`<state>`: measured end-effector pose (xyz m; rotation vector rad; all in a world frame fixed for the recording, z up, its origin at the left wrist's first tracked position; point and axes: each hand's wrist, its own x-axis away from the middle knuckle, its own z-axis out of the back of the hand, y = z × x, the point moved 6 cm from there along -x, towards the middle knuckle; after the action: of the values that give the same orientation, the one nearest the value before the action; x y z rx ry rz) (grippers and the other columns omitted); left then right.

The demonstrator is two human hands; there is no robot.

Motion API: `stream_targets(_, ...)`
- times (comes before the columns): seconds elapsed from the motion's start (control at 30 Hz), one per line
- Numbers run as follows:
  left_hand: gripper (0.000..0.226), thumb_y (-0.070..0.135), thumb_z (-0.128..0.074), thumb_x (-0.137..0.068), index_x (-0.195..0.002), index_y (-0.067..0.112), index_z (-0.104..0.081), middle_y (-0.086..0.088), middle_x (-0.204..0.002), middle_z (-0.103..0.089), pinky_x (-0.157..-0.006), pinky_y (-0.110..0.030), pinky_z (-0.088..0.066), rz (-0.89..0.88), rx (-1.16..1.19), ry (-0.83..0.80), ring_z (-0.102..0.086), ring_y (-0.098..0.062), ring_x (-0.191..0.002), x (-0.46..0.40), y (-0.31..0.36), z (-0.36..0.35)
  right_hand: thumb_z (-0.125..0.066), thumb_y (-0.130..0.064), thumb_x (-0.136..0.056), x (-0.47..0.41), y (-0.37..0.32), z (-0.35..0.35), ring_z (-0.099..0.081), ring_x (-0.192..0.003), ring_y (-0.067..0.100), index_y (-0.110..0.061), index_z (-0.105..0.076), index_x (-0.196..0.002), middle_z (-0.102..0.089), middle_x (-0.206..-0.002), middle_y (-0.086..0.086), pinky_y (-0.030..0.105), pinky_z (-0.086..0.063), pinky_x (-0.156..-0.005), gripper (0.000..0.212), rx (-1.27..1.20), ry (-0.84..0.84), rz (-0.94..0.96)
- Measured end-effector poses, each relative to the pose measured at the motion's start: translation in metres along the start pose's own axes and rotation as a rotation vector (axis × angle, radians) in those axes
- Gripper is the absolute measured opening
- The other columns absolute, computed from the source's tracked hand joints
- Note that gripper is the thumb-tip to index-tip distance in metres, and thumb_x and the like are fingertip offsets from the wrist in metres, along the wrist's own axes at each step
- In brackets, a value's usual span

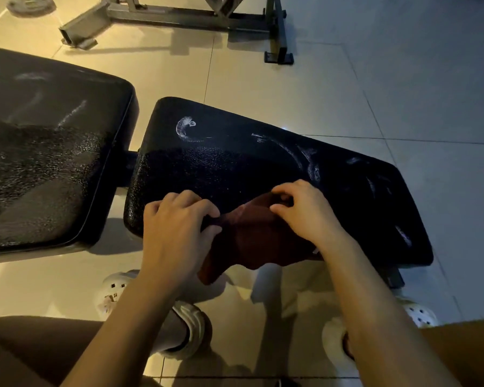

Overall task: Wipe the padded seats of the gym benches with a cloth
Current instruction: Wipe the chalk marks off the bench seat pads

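Observation:
A black padded seat [235, 163] lies across the middle of the view, marked with white dusty smears. A dark brown cloth [252, 236] sits on its near edge and partly hangs over it. My left hand [176, 227] pinches the cloth's left side with curled fingers. My right hand [302, 210] grips the cloth's upper right part, fingers curled into the fabric. A second, larger black pad [45, 152] adjoins on the left, also streaked with dust.
A grey metal rack frame [179, 15] stands on the tiled floor beyond the bench. A weight plate [31, 5] lies at the top left. My feet in light shoes [187, 328] are under the bench's near edge.

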<state>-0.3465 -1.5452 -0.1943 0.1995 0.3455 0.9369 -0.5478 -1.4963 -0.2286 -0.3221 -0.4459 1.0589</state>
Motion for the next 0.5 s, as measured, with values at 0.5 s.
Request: stream_targets(0.5,0.020,0.014,-0.072,-0.084,-0.093,0.028,-0.061,0.004,-0.082,-0.066,-0.070,-0.037,-0.058,-0.036,0.790,-0.285,-0.068,-0.009,-0.078,0.031,0.028,-0.007,-0.056,0.005,-0.092,0.089,-0.003,0.086,-0.061,-0.058,0.010,-0.018,-0.053,-0.088,-0.063,-0.085,0.004,0.020,-0.048,-0.048,0.024,-0.921,0.410,0.174)
